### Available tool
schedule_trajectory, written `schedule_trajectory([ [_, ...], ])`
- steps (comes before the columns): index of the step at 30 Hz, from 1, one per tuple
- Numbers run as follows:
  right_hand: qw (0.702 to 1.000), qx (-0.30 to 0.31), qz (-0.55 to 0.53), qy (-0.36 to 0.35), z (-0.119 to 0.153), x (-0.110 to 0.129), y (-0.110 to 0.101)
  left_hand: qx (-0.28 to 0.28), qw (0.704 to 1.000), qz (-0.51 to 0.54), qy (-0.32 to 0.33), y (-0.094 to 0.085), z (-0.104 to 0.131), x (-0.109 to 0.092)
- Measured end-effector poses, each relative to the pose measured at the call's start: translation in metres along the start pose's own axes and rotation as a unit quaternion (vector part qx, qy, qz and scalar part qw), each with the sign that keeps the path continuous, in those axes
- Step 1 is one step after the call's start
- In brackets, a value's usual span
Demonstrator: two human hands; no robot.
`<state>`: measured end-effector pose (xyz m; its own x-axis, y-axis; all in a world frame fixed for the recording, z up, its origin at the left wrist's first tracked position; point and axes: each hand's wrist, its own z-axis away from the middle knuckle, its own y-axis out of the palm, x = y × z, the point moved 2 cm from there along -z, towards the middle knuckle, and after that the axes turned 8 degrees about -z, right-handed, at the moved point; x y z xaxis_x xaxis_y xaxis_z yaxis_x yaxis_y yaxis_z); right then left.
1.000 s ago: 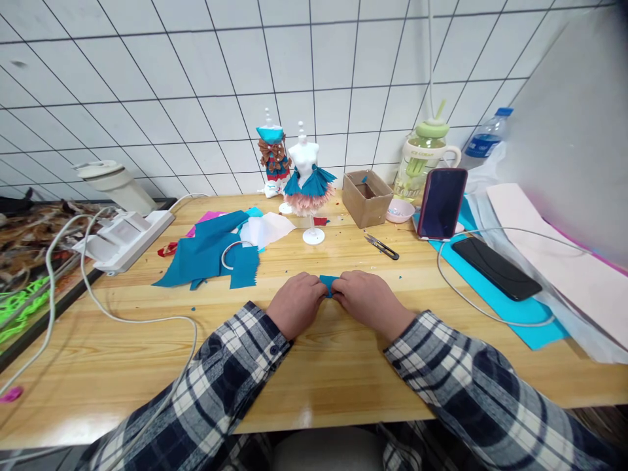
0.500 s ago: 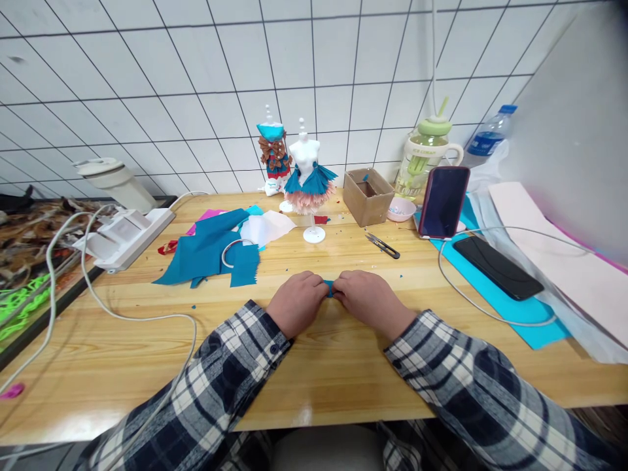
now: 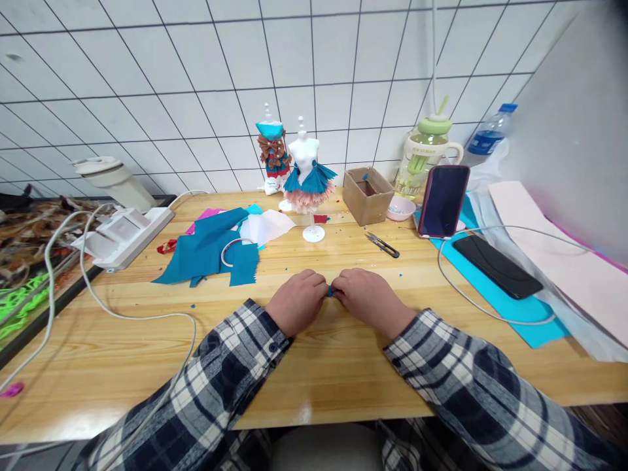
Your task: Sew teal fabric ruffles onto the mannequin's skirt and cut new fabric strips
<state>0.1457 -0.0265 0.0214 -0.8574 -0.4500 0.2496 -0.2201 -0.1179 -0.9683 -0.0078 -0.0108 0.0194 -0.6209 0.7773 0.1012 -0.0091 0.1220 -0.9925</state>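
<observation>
— What is held?
— A narrow, matte, paper-like teal piece [image 3: 330, 292], pinched between the fingertips of the left hand [image 3: 298, 303] and the right hand [image 3: 370, 301], at the smooth wooden table [image 3: 318, 386].
— What is changed?
— Less teal is exposed between the hands than before.

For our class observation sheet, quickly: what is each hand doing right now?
Left hand: closed, pinching one end of a small blue piece.
Right hand: closed, pinching the other end of that piece.
</observation>
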Motion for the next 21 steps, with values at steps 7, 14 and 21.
schedule_trajectory([
  [7,1.000,0.001,-0.003,0.007,0.0001,-0.0024,0.0009,0.029,0.999,-0.024,-0.036,0.0010,0.0029,0.0006],
  [14,1.000,-0.020,-0.003,-0.007,0.0001,-0.0019,0.0013,0.016,0.999,-0.026,-0.027,0.0036,0.0020,-0.0010],
  [21,0.999,-0.034,-0.003,-0.014,-0.0007,-0.0054,0.0060,0.005,0.999,-0.032,-0.039,0.0029,0.0036,0.0054],
])
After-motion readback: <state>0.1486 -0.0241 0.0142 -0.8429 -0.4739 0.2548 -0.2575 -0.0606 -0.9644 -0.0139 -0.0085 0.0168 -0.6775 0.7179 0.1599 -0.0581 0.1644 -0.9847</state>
